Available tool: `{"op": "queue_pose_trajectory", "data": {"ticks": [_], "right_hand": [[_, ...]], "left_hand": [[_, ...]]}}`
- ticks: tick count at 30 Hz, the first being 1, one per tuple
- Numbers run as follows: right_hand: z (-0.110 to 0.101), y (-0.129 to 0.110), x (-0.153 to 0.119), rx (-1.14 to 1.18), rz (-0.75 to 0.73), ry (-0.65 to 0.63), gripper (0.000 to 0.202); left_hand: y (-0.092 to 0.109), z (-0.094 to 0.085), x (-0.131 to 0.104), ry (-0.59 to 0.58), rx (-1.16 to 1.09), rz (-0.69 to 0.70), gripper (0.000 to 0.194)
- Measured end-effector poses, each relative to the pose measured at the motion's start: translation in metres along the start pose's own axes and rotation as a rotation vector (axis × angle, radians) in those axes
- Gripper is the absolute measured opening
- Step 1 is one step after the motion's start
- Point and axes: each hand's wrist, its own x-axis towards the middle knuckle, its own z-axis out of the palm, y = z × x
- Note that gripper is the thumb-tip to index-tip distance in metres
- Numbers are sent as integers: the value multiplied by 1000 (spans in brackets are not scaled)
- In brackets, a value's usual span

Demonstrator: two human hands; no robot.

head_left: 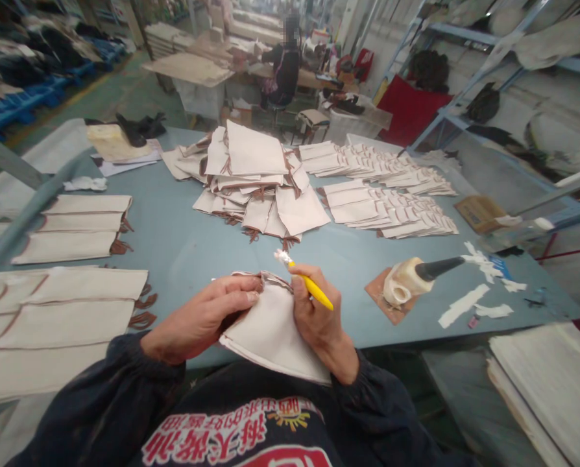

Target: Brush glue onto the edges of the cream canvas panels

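My left hand (212, 314) is closed on the upper left edge of a cream fabric pouch (275, 327) with brown edging, held at the table's front edge. In my right hand (322, 314) is a yellow-handled brush (313, 287), its tip thick with a white, clumpy substance and pointing away from me. The fingers of that same hand also rest against the pouch's right side; how firmly they grip it is hidden. Off to the right, a glue-smeared cream bottle (409, 279) with a dark spout lies tilted on a brown square board (385, 295).
A heap of similar cream pieces (255, 152) stands across the blue-grey table (193, 240). Overlapping rows (392, 211) lie right of it, more stacks (71, 305) at left. White scraps (465, 305) and a cardboard box (482, 214) sit at right. A person (285, 71) sits farther back.
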Motion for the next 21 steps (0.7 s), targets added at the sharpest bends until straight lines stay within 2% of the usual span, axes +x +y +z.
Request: {"op": "queue_pose_trajectory", "data": {"ticks": [2,4,7,9,13,15,18,21], "right_hand": [[1,2,0,-10,46,33,18],[-3,5,2,-39,82,77,19],[-10,13,8,-68,131,107,21],[-11,19,9,-71,154,102,23],[-7,24,1,-80,193,88,24],[-11,15,-5,-5,238,120,24],[-23,-11,-11,273,359,189,27],[-31,-38,-17,490,466,163,31]], "left_hand": [[-3,-6,-2,32,68,-8,38],[-7,-15,-6,40,228,30,42],[-12,-25,-13,-68,477,87,41],[-16,-25,-16,-125,580,120,36],[-25,-16,-20,-105,759,296,30],[-31,-13,-20,-54,834,385,27],[-44,-13,-17,56,932,488,24],[-59,-16,-14,110,1007,571,27]]}}
